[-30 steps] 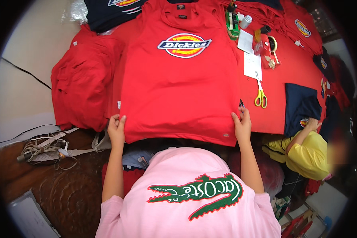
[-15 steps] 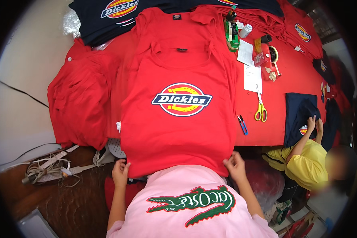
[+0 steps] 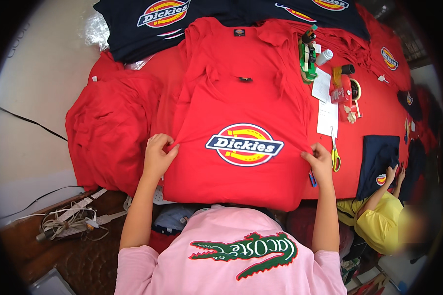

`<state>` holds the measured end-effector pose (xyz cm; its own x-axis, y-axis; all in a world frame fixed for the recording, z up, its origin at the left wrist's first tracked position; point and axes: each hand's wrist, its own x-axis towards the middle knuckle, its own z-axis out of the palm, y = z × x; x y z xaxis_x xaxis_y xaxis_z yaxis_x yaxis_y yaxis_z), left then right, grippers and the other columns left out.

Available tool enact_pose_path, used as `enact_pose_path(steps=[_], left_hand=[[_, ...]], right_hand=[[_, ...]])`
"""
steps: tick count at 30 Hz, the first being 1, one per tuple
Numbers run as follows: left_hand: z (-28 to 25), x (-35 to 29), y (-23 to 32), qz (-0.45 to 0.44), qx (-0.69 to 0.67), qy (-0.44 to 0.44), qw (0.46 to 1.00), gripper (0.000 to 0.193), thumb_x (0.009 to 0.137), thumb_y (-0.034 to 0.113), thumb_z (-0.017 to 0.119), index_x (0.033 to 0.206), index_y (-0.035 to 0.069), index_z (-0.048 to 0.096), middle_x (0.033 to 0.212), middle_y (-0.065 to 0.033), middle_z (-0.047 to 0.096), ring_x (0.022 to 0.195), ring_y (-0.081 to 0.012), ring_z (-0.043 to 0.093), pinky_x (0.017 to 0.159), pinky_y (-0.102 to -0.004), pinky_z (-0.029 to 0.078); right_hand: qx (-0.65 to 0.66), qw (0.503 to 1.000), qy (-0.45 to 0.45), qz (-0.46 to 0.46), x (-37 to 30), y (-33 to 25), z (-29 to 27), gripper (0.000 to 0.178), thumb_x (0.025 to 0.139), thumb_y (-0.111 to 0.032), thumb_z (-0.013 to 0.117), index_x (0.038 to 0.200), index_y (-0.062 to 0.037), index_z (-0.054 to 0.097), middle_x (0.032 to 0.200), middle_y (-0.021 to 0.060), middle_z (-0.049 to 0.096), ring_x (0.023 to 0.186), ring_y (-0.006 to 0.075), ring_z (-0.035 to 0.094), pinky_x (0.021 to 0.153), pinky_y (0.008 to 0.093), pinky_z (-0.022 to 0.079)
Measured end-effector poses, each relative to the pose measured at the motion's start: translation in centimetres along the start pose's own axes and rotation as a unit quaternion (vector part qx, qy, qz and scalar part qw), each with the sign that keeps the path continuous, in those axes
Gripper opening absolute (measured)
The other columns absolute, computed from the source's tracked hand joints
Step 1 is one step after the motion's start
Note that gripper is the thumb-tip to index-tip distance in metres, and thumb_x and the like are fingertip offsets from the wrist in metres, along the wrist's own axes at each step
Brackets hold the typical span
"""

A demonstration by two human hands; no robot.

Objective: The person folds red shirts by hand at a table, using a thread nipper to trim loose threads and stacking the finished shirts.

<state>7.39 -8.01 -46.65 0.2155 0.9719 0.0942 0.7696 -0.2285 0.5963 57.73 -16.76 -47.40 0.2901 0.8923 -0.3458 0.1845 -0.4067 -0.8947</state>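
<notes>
A red sleeveless shirt (image 3: 236, 189) lies front up before me, with an oval printed emblem (image 3: 244, 144) on its chest. Its left edge is pinched by my left hand (image 3: 158, 156), about level with the emblem. At the opposite edge my right hand (image 3: 320, 161) also pinches the fabric between thumb and fingers. Small creases run inward from both grips. The shirt's lower part hangs over the table's near edge. Another red sleeveless garment (image 3: 231, 49) shows beneath it, its neck label toward the far side. Blue thread snips (image 3: 312, 179) and yellow-handled scissors (image 3: 335, 160) lie beside my right hand.
A red garment heap (image 3: 113, 128) rises at left; navy shirts (image 3: 206, 19) lie at the far side. Papers (image 3: 327, 118), a red tape dispenser (image 3: 343, 93) and a green tool (image 3: 307, 66) sit at right. A co-worker in yellow (image 3: 379, 221) handles a navy garment (image 3: 379, 157).
Both hands have moved from the shirt's lower hem up along its sides to the emblem's level. The view has shifted, so the table's things appear lower and further right.
</notes>
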Motion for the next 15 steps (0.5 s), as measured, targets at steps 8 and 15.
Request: enact_pose_path(steps=[8, 15], left_hand=[[0.9, 4.0, 0.3, -0.374, -0.473, -0.225, 0.766, 0.037, 0.098, 0.025, 0.077, 0.122, -0.002, 0.072, 0.124, -0.0120, 0.073, 0.119, -0.0190, 0.064, 0.106, -0.0331, 0.048], [9.0, 14.5, 2.3, -0.425, -0.673, -0.215, 0.566, 0.067, 0.096, 0.042, 0.078, 0.146, 0.003, 0.057, 0.140, -0.0154, 0.067, 0.131, -0.0271, 0.062, 0.115, -0.0396, 0.047]], right_hand=[[0.446, 0.841, -0.144, 0.270, 2.4, -1.5, 2.0, 0.039, 0.103, -0.025, 0.064, 0.134, -0.0017, 0.064, 0.138, 0.0151, 0.069, 0.127, 0.0267, 0.066, 0.110, 0.0433, 0.052], [0.365, 0.872, -0.168, 0.280, 14.1, -8.2, 9.9, 0.044, 0.106, -0.035, 0.060, 0.135, -0.0025, 0.068, 0.137, 0.0126, 0.070, 0.126, 0.0264, 0.066, 0.111, 0.0451, 0.052]])
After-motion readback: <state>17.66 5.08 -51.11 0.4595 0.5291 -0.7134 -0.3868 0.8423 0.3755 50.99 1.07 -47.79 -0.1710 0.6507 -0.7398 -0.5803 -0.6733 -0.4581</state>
